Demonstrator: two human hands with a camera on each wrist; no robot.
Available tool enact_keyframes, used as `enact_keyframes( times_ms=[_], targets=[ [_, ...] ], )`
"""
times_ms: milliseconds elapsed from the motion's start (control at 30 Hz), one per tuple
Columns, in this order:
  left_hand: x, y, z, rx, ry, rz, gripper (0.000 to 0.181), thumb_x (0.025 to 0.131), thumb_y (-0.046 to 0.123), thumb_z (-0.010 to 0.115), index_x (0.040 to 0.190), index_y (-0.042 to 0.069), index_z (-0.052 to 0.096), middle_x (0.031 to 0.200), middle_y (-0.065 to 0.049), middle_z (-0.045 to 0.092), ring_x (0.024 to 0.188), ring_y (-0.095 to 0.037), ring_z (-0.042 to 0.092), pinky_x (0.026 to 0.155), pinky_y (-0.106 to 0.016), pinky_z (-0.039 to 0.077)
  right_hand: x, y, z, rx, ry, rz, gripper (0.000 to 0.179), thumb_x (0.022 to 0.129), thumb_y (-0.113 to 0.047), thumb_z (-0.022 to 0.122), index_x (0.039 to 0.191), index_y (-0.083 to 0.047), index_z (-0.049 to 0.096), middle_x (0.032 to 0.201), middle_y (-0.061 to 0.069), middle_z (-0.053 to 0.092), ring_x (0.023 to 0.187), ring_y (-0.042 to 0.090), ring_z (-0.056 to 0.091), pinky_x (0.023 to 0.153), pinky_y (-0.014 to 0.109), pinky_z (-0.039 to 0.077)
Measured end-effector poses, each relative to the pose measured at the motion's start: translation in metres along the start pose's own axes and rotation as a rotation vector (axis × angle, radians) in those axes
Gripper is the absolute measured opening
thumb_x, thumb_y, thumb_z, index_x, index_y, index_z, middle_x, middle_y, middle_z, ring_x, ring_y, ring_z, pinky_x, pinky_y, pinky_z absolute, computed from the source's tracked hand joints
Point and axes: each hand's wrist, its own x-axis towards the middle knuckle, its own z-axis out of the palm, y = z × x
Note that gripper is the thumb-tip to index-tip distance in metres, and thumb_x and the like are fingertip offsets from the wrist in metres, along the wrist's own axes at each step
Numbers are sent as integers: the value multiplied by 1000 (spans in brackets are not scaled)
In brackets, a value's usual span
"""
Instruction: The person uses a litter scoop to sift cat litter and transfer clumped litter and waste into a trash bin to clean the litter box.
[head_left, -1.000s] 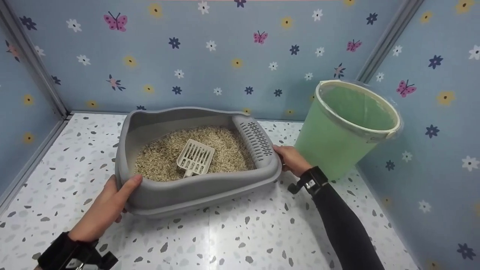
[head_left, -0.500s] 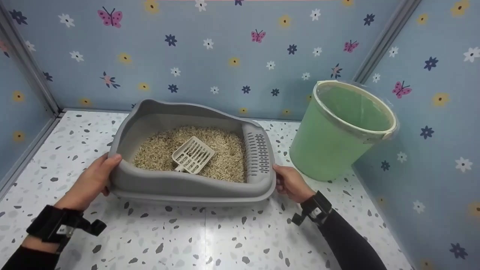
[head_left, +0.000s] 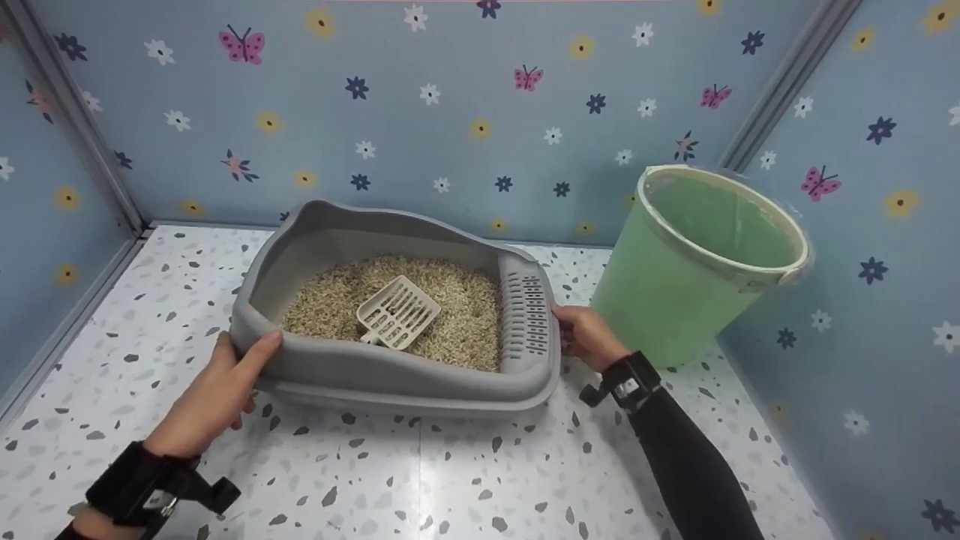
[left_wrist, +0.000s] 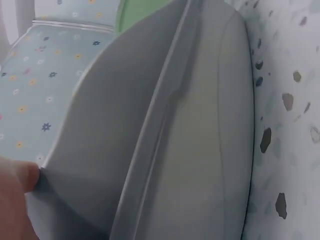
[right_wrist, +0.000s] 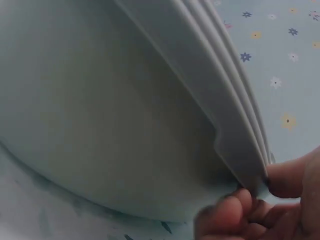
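A grey litter box (head_left: pixel 405 375) stands on the speckled floor, held at both ends. My left hand (head_left: pixel 214 394) grips its left front corner, the thumb lying over the rim. At the slotted right end, my right hand (head_left: pixel 589 336) pinches the rim from outside; the right wrist view shows the thumb (right_wrist: pixel 290 177) on one side and curled fingers (right_wrist: pixel 227 215) below. Inside the box, a beige slotted litter scoop (head_left: pixel 400 313) lies on brown granular litter (head_left: pixel 465 322), its handle mostly hidden behind the front wall. The left wrist view shows the box's outer side (left_wrist: pixel 195 150) and base against the floor.
A green bin (head_left: pixel 660 300) with a clear plastic liner stands at the right, just beyond my right hand. Flower-patterned blue walls (head_left: pixel 450 157) rise close behind the box and on both sides. White speckled floor (head_left: pixel 360 480) spreads in front of the box.
The litter box has turned clockwise as seen from above: its left end swung toward the back wall, its right end toward me. Both hands keep their hold and the scoop turned with it.
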Motion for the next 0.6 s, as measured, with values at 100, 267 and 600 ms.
enact_keyframes(
  times_ms=[100, 267, 600],
  targets=[
    [11, -4, -4, -36, 20, 1, 95, 112, 75, 37, 166, -1, 17, 110, -17, 48, 83, -26, 51, 61, -38, 50, -11, 7, 2, 1, -30, -19, 39, 117, -28, 49, 93, -11, 75, 71, -2, 54, 63, 13, 46, 57, 26, 37],
    [40, -8, -15, -68, 31, 5, 101, 111, 75, 36, 171, -4, 14, 107, -18, 48, 85, -25, 51, 64, -38, 53, -44, 18, 9, 10, -52, -33, 40, 117, -30, 48, 92, -13, 75, 69, -4, 47, 63, 12, 45, 54, 24, 34],
    [52, -6, 2, -164, 69, -79, 78, 107, 82, 32, 125, 6, 35, 102, -15, 48, 80, -25, 56, 61, -40, 55, -48, 17, 11, -53, 40, 1, 48, 119, -42, 47, 88, -12, 70, 75, -1, 55, 62, 12, 50, 52, 24, 37]
  ],
)
